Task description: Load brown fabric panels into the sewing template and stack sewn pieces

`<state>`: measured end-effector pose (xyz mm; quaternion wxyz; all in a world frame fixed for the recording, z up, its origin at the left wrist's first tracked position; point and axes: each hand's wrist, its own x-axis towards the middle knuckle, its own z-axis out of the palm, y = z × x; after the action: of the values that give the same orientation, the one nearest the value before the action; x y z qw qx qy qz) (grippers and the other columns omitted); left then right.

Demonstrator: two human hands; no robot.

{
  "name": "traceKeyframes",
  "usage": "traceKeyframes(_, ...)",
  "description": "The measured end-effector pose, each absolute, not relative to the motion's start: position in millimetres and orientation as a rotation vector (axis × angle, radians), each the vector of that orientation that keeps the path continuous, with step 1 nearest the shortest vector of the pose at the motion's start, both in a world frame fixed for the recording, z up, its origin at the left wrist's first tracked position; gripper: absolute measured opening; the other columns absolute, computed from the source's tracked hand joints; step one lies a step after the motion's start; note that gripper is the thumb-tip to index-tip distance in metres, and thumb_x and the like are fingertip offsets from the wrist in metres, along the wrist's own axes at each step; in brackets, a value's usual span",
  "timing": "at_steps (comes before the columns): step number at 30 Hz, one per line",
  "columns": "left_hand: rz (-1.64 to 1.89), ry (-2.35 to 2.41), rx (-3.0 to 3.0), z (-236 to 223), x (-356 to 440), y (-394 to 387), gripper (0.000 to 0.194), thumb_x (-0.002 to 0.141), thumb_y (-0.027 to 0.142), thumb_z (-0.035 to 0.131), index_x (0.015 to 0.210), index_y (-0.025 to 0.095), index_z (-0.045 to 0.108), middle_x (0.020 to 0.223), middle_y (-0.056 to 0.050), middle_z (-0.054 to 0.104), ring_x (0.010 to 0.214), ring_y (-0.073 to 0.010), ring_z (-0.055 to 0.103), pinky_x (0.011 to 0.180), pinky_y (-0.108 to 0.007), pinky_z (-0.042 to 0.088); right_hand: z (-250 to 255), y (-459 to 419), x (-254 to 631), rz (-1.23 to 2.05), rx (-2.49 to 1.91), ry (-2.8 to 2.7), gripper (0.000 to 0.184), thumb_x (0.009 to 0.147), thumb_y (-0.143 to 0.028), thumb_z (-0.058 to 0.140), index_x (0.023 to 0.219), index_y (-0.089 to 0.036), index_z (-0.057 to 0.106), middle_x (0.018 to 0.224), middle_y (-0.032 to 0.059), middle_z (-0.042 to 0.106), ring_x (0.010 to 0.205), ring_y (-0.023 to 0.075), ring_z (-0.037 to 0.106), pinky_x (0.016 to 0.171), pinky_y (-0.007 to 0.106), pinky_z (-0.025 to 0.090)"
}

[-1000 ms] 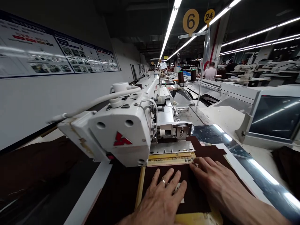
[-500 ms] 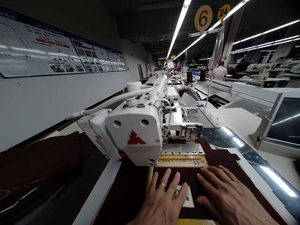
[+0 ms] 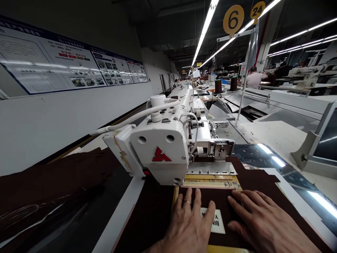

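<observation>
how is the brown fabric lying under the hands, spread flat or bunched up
Spread flat: the dark brown fabric lies smooth on the yellow-edged template, no folds showing, under the left hand and right hand, both palm-down.

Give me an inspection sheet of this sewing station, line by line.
Surface: white machine table with a glossy dark panel.
Job's things: dark brown fabric panel by a yellow template; white label on the fabric; white sewing machine head beyond.
Clutter: dark brown fabric left of the machine.
Hands: left hand, ringed, and right hand lie flat on the fabric panel.
Cables: white hose curving over the machine head.
Surroundings: wall charts, thread cones, monitor, co-worker farther off.
</observation>
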<state>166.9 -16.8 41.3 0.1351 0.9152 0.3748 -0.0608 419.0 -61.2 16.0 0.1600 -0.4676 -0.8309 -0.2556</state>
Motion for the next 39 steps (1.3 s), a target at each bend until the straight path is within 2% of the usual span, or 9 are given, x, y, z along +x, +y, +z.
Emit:
traceKeyframes(3,-0.181,1.067,2.666,40.9,169.9,-17.1,0.087,0.090,0.060,0.068,0.161,0.023,0.035,0.165,-0.028,0.021,0.149,-0.0550,0.019,0.112,-0.074,0.030,15.0,-61.6,418.3,-0.700,-1.345,-2.374,0.051,0.107,-0.054,0.040,0.121,-0.017,0.073,0.115,0.0109,0.075,0.102,0.0312,0.068,0.085,0.047,0.052)
traceKeyframes(8,-0.124,1.049,2.716,36.6,166.0,-19.4,0.089,0.089,0.067,0.065,0.161,0.024,0.034,0.165,-0.028,0.025,0.149,-0.0537,0.023,0.112,-0.072,0.033,10.6,-62.3,419.2,-0.650,-1.385,-2.367,0.049,0.106,-0.053,0.043,0.123,-0.017,0.072,0.120,0.0109,0.073,0.108,0.0321,0.065,0.088,0.047,0.051)
traceKeyframes(15,-0.085,1.055,2.772,38.8,164.9,-21.3,0.084,0.094,0.076,0.050,0.159,0.025,0.039,0.162,-0.024,0.035,0.146,-0.0497,0.037,0.110,-0.071,0.038,9.8,-61.2,421.3,-0.697,-1.318,-2.332,0.048,0.105,-0.055,0.046,0.119,-0.017,0.073,0.114,0.0094,0.074,0.103,0.0300,0.066,0.083,0.043,0.049)
traceKeyframes(20,-0.074,1.050,2.797,40.8,164.7,-21.7,0.078,0.096,0.070,0.051,0.158,0.024,0.040,0.161,-0.023,0.037,0.145,-0.0490,0.039,0.110,-0.070,0.039,7.6,-61.3,422.0,-0.690,-1.320,-2.349,0.048,0.101,-0.057,0.053,0.123,-0.019,0.071,0.118,0.0078,0.073,0.105,0.0296,0.065,0.086,0.043,0.048)
traceKeyframes(25,-0.052,1.034,2.768,42.2,162.8,-21.9,0.085,0.094,0.079,0.047,0.158,0.022,0.042,0.161,-0.024,0.036,0.145,-0.0497,0.038,0.111,-0.070,0.036,6.9,-61.6,420.6,-0.676,-1.336,-2.342,0.046,0.102,-0.056,0.052,0.123,-0.020,0.071,0.117,0.0084,0.073,0.104,0.0302,0.065,0.086,0.044,0.048)
traceKeyframes(32,-0.071,1.031,2.738,42.2,155.1,-20.3,0.092,0.089,0.076,0.060,0.160,0.023,0.037,0.164,-0.022,0.033,0.149,-0.0469,0.033,0.115,-0.068,0.033,3.9,-60.8,416.4,-0.548,-1.421,-2.395,0.045,0.098,-0.051,0.060,0.128,-0.019,0.068,0.124,0.0101,0.070,0.109,0.0331,0.062,0.089,0.047,0.049)
traceKeyframes(39,-0.056,1.025,2.749,37.9,147.0,-18.6,0.096,0.086,0.079,0.061,0.161,0.024,0.036,0.165,-0.021,0.029,0.151,-0.0462,0.029,0.116,-0.068,0.031,5.6,-60.1,407.0,-0.498,-1.422,-2.343,0.043,0.102,-0.052,0.053,0.126,-0.020,0.068,0.119,0.0087,0.072,0.109,0.0315,0.063,0.096,0.051,0.045)
